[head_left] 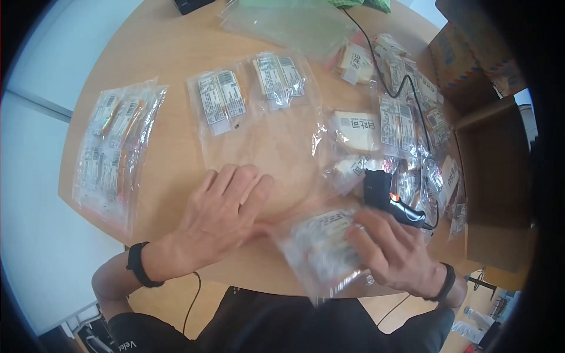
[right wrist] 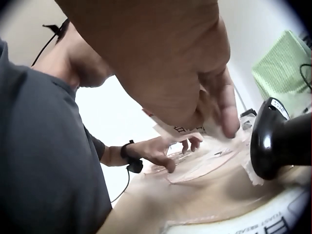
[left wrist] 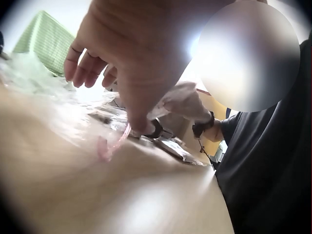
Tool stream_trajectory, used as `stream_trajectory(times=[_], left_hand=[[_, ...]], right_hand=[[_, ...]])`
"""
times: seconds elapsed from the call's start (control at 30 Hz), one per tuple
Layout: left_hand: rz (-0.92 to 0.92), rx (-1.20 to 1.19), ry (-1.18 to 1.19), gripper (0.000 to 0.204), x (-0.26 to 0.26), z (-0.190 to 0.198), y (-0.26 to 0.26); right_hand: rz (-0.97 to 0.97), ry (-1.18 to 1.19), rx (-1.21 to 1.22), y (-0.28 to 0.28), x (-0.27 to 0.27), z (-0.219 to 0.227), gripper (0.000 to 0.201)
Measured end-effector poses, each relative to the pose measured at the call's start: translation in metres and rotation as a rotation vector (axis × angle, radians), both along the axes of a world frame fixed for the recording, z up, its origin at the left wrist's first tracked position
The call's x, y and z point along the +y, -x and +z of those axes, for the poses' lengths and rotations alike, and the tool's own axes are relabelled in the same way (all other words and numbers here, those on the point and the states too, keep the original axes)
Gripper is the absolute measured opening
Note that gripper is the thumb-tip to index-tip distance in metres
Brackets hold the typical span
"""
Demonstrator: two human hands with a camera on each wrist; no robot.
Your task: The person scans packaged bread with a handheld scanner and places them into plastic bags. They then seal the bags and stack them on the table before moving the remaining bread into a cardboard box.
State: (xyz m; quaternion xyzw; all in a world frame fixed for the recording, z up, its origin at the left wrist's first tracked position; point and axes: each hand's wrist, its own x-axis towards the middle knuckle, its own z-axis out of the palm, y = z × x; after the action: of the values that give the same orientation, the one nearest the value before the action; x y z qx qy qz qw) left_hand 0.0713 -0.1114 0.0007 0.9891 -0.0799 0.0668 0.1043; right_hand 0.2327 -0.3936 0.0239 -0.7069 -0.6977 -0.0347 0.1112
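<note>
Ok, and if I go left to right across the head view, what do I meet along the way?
The labelled packets in clear bags, the left hand, the plastic-wrapped packet, the right hand that grips it, the cardboard box.

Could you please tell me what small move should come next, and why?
I'd probably slide the packet in the right hand into the large clear bag: two packs lie at its far end, and the left hand is by its near edge.
</note>
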Motion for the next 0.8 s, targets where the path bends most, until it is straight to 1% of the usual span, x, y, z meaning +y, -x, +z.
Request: stream_trajectory(times=[0.03, 0.07, 0.1, 0.13, 0.17, 0.2, 0.27, 0.3, 0.33, 0.4, 0.43, 0.5, 0.53, 0.6, 0.63, 0.7, 0.73, 0.8], left_hand=[[0.024, -0.053, -0.096, 0.073, 0.002, -0.008, 0.0], [0.053, -0.107, -0.189, 0.065, 0.003, -0.013, 0.002], [0.062, -0.107, -0.19, 0.065, 0.002, -0.015, 0.003], [0.06, -0.114, -0.208, 0.044, 0.001, -0.016, 0.003], [0.055, -0.121, -0.229, 0.025, 0.001, -0.016, 0.002], [0.052, -0.12, -0.236, 0.025, 0.002, -0.018, 0.002], [0.042, -0.223, -0.223, 0.019, 0.003, -0.021, 0.001], [0.042, -0.219, -0.233, 0.019, 0.003, -0.02, 0.002], [0.035, -0.22, -0.234, 0.02, 0.002, -0.018, 0.003], [0.024, -0.223, -0.244, 0.021, 0.003, -0.016, 0.004], [0.027, -0.211, -0.216, 0.021, 0.004, -0.016, 0.005], [0.034, -0.206, -0.187, 0.021, 0.007, -0.015, 0.006], [0.029, -0.195, -0.203, 0.022, 0.008, -0.015, 0.008], [0.029, -0.191, -0.215, 0.023, 0.013, -0.013, 0.012], [0.025, -0.178, -0.175, 0.025, 0.014, -0.01, 0.014], [0.02, -0.168, -0.125, 0.028, 0.015, -0.01, 0.015], [0.023, -0.197, -0.123, 0.028, 0.016, -0.01, 0.015], [0.021, -0.229, -0.126, 0.028, 0.017, -0.011, 0.012]], right_hand=[[0.064, -0.126, -0.047, -0.002, 0.003, -0.008, 0.033], [0.072, -0.128, -0.048, 0.002, 0.005, -0.003, 0.033], [0.085, -0.121, -0.242, 0.009, 0.006, 0.007, 0.029], [0.091, -0.117, -0.437, 0.015, 0.01, 0.012, 0.025], [0.11, -0.143, -0.507, 0.017, 0.016, 0.012, 0.024], [0.105, -0.15, -0.506, 0.02, 0.021, 0.01, 0.024], [0.09, -0.185, -0.751, 0.027, 0.031, 0.002, 0.027], [0.027, -0.122, -0.833, 0.033, 0.04, -0.004, 0.032], [0.018, -0.13, -0.825, 0.04, 0.052, -0.013, 0.032], [-0.031, 0.043, -0.702, 0.048, 0.078, -0.028, 0.037], [-0.037, 0.04, -0.698, 0.05, 0.087, -0.034, 0.037], [0.145, 0.064, -0.361, 0.05, 0.1, -0.041, 0.046], [0.146, 0.061, -0.367, 0.045, 0.098, -0.04, 0.046], [0.159, 0.088, -0.529, 0.033, 0.09, -0.037, 0.053], [0.164, 0.094, -0.538, 0.03, 0.093, -0.039, 0.053], [-0.001, 0.15, -0.31, 0.021, 0.098, -0.051, 0.059], [-0.009, 0.156, -0.309, 0.02, 0.1, -0.059, 0.059], [0.019, 0.186, -0.117, 0.02, 0.106, -0.071, 0.067]])
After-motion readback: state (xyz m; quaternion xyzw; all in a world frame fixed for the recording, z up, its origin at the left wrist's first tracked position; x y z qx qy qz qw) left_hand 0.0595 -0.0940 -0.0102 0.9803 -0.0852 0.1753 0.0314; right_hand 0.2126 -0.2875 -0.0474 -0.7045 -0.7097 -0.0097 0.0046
